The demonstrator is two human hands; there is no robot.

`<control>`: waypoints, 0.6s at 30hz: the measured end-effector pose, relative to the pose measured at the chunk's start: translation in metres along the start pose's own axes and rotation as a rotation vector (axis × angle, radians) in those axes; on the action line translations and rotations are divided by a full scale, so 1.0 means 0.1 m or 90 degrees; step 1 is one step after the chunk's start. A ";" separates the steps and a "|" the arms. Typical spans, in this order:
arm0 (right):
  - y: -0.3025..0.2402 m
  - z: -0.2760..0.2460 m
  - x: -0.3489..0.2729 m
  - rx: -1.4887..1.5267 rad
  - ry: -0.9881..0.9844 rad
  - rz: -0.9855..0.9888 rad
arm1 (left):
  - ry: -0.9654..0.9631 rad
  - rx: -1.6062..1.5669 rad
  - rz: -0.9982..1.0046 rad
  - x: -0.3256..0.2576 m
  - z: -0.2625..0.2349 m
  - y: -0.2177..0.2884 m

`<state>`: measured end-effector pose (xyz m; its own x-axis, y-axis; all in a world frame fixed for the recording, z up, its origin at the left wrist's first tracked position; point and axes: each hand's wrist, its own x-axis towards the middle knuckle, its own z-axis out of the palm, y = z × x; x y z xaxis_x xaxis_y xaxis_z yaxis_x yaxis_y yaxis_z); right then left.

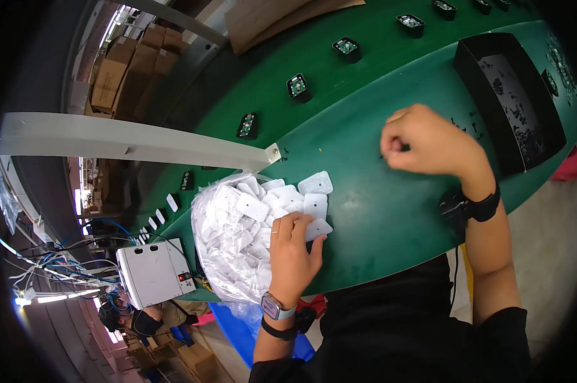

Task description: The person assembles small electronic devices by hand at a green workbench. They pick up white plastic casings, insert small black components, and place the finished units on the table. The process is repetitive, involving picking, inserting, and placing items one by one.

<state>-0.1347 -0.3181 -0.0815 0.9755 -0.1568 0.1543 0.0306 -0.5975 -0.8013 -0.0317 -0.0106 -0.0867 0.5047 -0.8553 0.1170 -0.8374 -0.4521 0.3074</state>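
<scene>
My left hand [295,250] is at the near edge of a heap of white plastic covers. Its thumb and fingers close on one white plastic cover [319,228], a rounded rectangle with a small hole. Other loose covers [316,184] lie just beyond it. The rest of the heap spills from a clear plastic bag [205,255] to the left. My right hand [429,142] hovers over the green table to the right, fingers curled in. Whatever those fingers hold, if anything, is hidden. Small black screws [473,121] lie scattered just right of that hand.
A black tray [464,67] of small dark screws stands at the right. Along a green conveyor belt [272,70] sit several black housings with circuit boards [347,48]. A pale metal beam [135,139] reaches in from the left, above a white machine box [153,274]. Another person [151,319] is at lower left.
</scene>
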 end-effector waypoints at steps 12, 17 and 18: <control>-0.36 0.58 0.05 0.286 0.027 -0.258 | 0.009 -1.416 -0.365 0.04 -0.07 0.31; -0.34 0.71 0.05 0.218 0.103 -0.311 | -0.035 -1.426 -0.448 0.25 -0.11 0.49; -0.35 0.70 0.05 0.192 0.118 -0.319 | -0.055 -1.384 -0.434 0.26 -0.10 0.50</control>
<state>-0.1158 -0.2428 -0.0935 0.7733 -0.0647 0.6307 0.5623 -0.3895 -0.7295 -0.0584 -0.0528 -0.0588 0.4647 -0.7778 -0.4232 0.8355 0.2268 0.5006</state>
